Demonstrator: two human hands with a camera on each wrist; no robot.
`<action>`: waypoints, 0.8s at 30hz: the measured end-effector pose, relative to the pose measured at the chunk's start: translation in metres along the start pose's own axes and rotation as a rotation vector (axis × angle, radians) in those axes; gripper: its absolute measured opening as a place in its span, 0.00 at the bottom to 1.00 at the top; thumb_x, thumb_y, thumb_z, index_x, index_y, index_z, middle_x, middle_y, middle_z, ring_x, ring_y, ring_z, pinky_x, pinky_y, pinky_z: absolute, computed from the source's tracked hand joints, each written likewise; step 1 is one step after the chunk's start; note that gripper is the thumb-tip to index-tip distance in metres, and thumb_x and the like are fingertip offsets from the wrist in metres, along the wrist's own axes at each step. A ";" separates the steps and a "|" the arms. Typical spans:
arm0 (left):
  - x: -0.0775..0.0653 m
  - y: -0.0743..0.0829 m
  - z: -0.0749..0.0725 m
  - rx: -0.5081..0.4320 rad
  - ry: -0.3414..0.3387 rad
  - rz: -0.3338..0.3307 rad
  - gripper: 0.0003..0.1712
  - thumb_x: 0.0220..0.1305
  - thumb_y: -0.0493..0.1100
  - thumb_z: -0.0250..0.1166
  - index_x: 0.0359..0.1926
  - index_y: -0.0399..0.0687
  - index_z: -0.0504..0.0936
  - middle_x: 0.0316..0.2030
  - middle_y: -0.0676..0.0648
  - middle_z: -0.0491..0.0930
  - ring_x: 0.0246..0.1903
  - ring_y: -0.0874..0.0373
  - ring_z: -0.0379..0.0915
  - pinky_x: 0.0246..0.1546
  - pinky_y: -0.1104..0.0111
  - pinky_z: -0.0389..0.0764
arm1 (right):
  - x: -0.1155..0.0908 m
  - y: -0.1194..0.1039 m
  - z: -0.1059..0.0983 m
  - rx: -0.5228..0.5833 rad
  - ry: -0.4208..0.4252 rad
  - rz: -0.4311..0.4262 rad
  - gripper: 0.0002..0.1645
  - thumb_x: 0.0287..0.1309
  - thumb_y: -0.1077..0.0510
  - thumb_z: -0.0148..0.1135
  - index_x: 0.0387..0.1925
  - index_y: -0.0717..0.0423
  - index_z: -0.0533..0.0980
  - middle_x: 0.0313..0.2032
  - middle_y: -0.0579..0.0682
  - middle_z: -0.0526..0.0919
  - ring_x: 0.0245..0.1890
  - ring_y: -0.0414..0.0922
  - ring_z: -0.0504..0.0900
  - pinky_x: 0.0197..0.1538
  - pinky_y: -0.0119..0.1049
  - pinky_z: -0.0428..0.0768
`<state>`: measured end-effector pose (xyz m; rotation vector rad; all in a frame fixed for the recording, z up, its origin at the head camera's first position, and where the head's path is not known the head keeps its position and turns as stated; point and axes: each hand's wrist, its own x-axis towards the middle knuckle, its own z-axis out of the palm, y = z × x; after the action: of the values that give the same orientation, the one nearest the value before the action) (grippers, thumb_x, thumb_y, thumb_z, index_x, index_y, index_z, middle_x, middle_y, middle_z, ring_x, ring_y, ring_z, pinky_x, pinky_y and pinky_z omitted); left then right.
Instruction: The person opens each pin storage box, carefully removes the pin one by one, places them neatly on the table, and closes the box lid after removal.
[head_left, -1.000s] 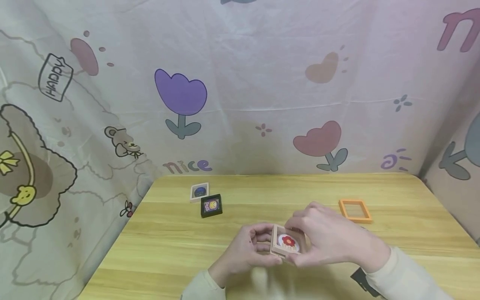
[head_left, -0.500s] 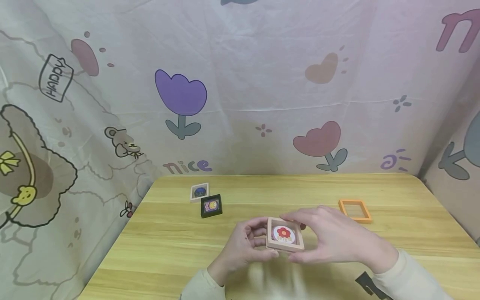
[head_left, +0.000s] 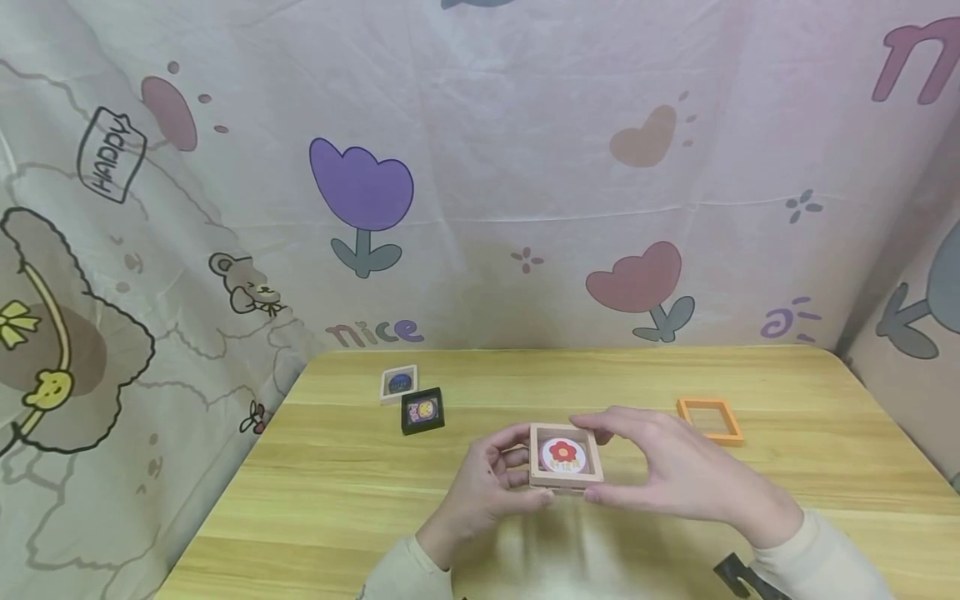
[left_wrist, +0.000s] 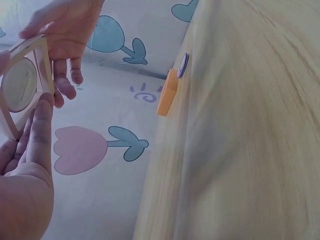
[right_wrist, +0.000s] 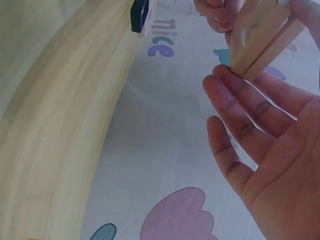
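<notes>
A square, pale wood-coloured display frame (head_left: 534,457) is held up over the table in both hands. Behind its clear front sits a round white badge (head_left: 562,456) with a red flower. My left hand (head_left: 487,487) grips the left side, thumb below and fingers behind. From the right, my right hand (head_left: 675,467) pinches the frame between thumb at the lower corner and fingertips at the upper one. In the left wrist view the badge's pale back (left_wrist: 20,85) shows through. A seam runs along the frame's edge (right_wrist: 265,45) in the right wrist view.
An orange square frame (head_left: 686,414) lies at the right on the wooden table (head_left: 315,500), with a round badge (left_wrist: 183,66) near it. At the back left, a black frame (head_left: 422,427) touches a white frame (head_left: 386,392), each with a badge inside. Printed cloth (head_left: 480,167) hangs behind.
The wood-coloured frame has been raised slightly, shifted left, and turned to face the head camera more squarely. My right hand has drawn outward to the frame's right edge.
</notes>
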<state>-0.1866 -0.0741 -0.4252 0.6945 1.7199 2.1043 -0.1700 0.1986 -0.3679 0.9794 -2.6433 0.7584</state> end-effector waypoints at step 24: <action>0.004 -0.006 0.000 0.014 -0.005 -0.064 0.46 0.56 0.26 0.76 0.74 0.28 0.66 0.55 0.49 0.80 0.51 0.59 0.87 0.55 0.63 0.90 | 0.002 0.012 0.009 0.156 0.013 0.057 0.22 0.73 0.46 0.68 0.65 0.44 0.82 0.43 0.25 0.85 0.44 0.26 0.82 0.42 0.29 0.82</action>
<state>-0.1905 -0.0707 -0.4304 0.6393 1.7325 2.0476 -0.1792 0.2006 -0.3793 0.9357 -2.6438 0.9934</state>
